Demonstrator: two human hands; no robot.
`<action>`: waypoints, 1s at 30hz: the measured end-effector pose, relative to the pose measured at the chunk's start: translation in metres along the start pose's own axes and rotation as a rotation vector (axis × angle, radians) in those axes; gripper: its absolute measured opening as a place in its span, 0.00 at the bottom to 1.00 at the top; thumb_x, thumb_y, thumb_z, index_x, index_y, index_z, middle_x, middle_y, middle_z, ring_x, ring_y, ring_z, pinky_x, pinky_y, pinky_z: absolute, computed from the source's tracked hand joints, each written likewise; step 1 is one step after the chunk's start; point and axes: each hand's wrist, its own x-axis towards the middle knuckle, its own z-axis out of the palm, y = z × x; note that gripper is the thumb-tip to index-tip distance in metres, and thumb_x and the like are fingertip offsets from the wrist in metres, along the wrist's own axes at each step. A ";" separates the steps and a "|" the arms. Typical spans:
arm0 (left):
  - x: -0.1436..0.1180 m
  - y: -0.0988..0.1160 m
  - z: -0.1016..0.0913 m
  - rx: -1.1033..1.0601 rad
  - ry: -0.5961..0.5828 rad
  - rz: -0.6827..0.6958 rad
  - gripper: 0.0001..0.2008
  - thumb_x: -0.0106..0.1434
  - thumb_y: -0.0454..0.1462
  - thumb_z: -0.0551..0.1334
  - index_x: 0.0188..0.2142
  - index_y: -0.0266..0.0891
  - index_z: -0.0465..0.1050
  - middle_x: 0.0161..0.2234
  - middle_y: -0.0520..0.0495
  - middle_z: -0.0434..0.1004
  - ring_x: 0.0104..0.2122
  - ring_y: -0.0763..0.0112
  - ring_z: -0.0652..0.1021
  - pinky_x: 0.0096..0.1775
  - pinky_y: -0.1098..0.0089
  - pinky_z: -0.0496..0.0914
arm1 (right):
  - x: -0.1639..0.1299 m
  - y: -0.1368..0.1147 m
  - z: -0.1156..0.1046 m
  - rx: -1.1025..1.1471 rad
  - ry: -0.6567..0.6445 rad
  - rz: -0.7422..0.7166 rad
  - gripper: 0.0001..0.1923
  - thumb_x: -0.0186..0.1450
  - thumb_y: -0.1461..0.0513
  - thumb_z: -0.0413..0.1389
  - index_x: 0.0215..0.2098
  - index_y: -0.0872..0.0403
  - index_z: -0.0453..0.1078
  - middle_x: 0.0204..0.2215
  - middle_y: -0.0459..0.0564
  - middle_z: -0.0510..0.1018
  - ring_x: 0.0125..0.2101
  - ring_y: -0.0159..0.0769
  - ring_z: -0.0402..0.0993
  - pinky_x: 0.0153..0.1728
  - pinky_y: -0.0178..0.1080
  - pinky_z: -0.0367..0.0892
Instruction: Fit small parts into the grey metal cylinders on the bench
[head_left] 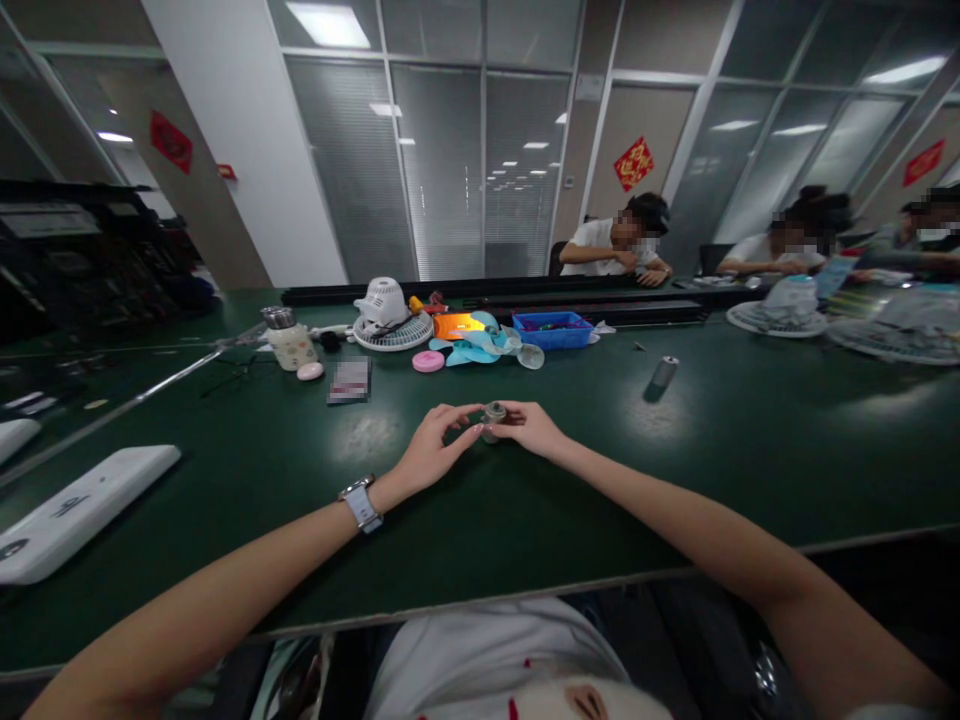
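Note:
A small grey metal cylinder with a dark stub on top, which looks like a small motor (493, 411), stands upright between my hands near the middle of the table. My right hand (534, 430) has its thumb and fingers closed around it from the right. From the left, my left hand (439, 440) pinches it with thumb and index fingertip, the other fingers curled. Its lower part is partly covered by my fingers. Farther right, a similar silver cylinder (666, 372) stands apart from both hands.
Along the back lie a white fan housing with grille (386, 310), blue fan blades (480, 345), a pink disc (428, 361) and a blue tray (555, 332) of small parts. A cream bottle (291, 345) and white case (90, 510) are at left. Co-workers (611, 245) sit beyond.

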 end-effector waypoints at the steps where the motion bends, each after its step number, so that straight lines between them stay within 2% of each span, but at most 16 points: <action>1: 0.000 0.002 0.001 -0.004 -0.005 0.018 0.22 0.66 0.50 0.57 0.56 0.47 0.71 0.43 0.44 0.73 0.45 0.63 0.73 0.41 0.65 0.68 | -0.004 -0.004 0.006 -0.005 -0.047 -0.018 0.20 0.55 0.61 0.65 0.46 0.55 0.77 0.41 0.50 0.82 0.42 0.42 0.79 0.50 0.47 0.71; 4: 0.003 0.001 0.005 -0.014 0.002 0.048 0.19 0.67 0.49 0.57 0.53 0.47 0.75 0.43 0.45 0.75 0.45 0.63 0.72 0.43 0.64 0.67 | -0.014 -0.012 0.012 -0.061 -0.116 -0.074 0.19 0.58 0.61 0.64 0.48 0.55 0.76 0.41 0.50 0.82 0.42 0.41 0.79 0.49 0.46 0.70; 10: 0.016 0.004 0.006 -0.075 0.062 -0.022 0.16 0.63 0.50 0.61 0.41 0.43 0.80 0.38 0.46 0.78 0.40 0.64 0.75 0.38 0.66 0.67 | -0.019 -0.014 0.009 -0.161 -0.104 -0.123 0.21 0.59 0.56 0.65 0.48 0.56 0.75 0.40 0.51 0.82 0.40 0.40 0.79 0.45 0.44 0.72; 14: 0.022 0.007 -0.004 -0.071 0.165 -0.045 0.18 0.64 0.51 0.59 0.42 0.43 0.80 0.41 0.46 0.80 0.40 0.64 0.75 0.39 0.66 0.67 | -0.020 -0.014 0.010 -0.182 -0.076 -0.095 0.22 0.58 0.55 0.66 0.48 0.56 0.74 0.41 0.52 0.82 0.41 0.40 0.78 0.46 0.44 0.72; 17: 0.022 -0.007 -0.015 0.075 0.237 -0.057 0.19 0.63 0.52 0.59 0.42 0.44 0.81 0.40 0.46 0.81 0.40 0.62 0.75 0.42 0.64 0.67 | -0.022 -0.017 0.013 -0.176 -0.075 -0.088 0.24 0.57 0.56 0.66 0.50 0.55 0.74 0.43 0.52 0.81 0.42 0.40 0.78 0.47 0.44 0.72; 19: 0.019 -0.021 -0.019 0.157 0.164 -0.095 0.18 0.62 0.52 0.60 0.39 0.45 0.82 0.37 0.46 0.81 0.39 0.60 0.75 0.43 0.61 0.67 | -0.023 -0.018 0.014 -0.184 -0.072 -0.098 0.24 0.57 0.55 0.66 0.50 0.55 0.74 0.43 0.52 0.81 0.42 0.40 0.79 0.48 0.44 0.72; 21: 0.016 -0.033 -0.020 0.178 0.016 -0.123 0.17 0.61 0.51 0.60 0.38 0.47 0.82 0.36 0.47 0.82 0.38 0.60 0.75 0.43 0.61 0.67 | -0.020 -0.015 0.008 -0.197 -0.057 -0.099 0.24 0.57 0.55 0.66 0.50 0.55 0.74 0.43 0.52 0.81 0.42 0.40 0.79 0.48 0.45 0.72; 24: 0.013 -0.043 -0.017 0.201 -0.096 -0.125 0.17 0.62 0.51 0.59 0.39 0.49 0.83 0.36 0.47 0.82 0.38 0.60 0.76 0.41 0.62 0.68 | -0.008 -0.003 -0.024 -0.204 0.071 -0.085 0.23 0.58 0.56 0.65 0.50 0.56 0.74 0.44 0.54 0.81 0.42 0.40 0.79 0.49 0.44 0.72; 27: 0.012 -0.044 -0.015 0.243 -0.100 -0.111 0.18 0.62 0.53 0.58 0.41 0.49 0.82 0.36 0.46 0.82 0.37 0.61 0.76 0.40 0.63 0.67 | 0.005 0.016 -0.086 -0.299 0.360 -0.042 0.21 0.59 0.56 0.63 0.48 0.57 0.74 0.43 0.55 0.82 0.41 0.39 0.79 0.47 0.43 0.72; 30: 0.012 -0.043 -0.015 0.260 -0.098 -0.100 0.19 0.63 0.53 0.57 0.41 0.49 0.82 0.37 0.46 0.81 0.37 0.61 0.75 0.40 0.63 0.67 | 0.009 0.035 -0.148 -0.570 0.644 0.117 0.18 0.59 0.55 0.62 0.45 0.56 0.75 0.41 0.56 0.82 0.41 0.42 0.79 0.45 0.43 0.71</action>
